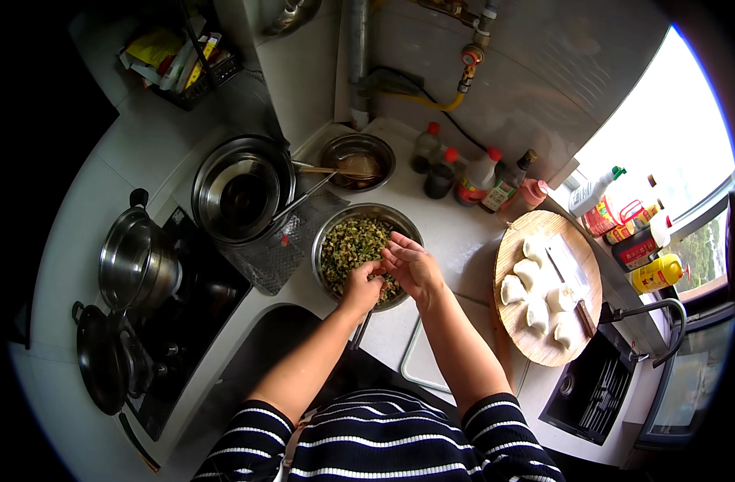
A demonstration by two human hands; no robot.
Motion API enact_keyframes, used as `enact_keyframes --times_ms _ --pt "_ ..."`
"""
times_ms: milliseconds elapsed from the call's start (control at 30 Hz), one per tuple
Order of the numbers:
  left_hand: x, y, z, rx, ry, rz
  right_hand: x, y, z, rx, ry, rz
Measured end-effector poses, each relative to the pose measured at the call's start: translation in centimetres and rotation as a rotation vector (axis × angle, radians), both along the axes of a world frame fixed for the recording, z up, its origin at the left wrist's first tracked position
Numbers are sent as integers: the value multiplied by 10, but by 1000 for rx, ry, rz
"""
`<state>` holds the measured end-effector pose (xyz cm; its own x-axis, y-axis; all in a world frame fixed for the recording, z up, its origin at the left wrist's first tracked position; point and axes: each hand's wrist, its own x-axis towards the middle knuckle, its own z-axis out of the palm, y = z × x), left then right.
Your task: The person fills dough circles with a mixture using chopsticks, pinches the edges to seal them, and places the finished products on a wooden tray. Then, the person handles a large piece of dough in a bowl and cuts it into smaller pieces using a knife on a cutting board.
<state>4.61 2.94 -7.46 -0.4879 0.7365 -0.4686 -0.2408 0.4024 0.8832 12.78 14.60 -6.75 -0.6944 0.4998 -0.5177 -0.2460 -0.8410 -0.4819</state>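
Kitchen countertop with a steel bowl of chopped filling, left of white dumplings. Over the bowl, the left hand is curled and the right hand loosely cupped; whether either grasps anything cannot be told.

Bright daylight enters through a window on the right, above a pale countertop. Behind rises a tiled wall with a grey vertical pipe; a black cooktop sits left, a dark sink right.
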Motion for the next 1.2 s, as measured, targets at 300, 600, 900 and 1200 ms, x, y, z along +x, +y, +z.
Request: enact_keyframes --times_ms 300,600,900,1200 --pt "-6 -17 -6 74 127 72 2 -18 14 460 -65 141" --pt "6 -31 28 206 -53 271 7 -36 7 1000 -33 209" --pt "17 -68 26 335 25 431 14 -37 -25 1398 -533 66" --pt "10 -135 44 182 402 298 -8 -68 -5 1697 -788 406"
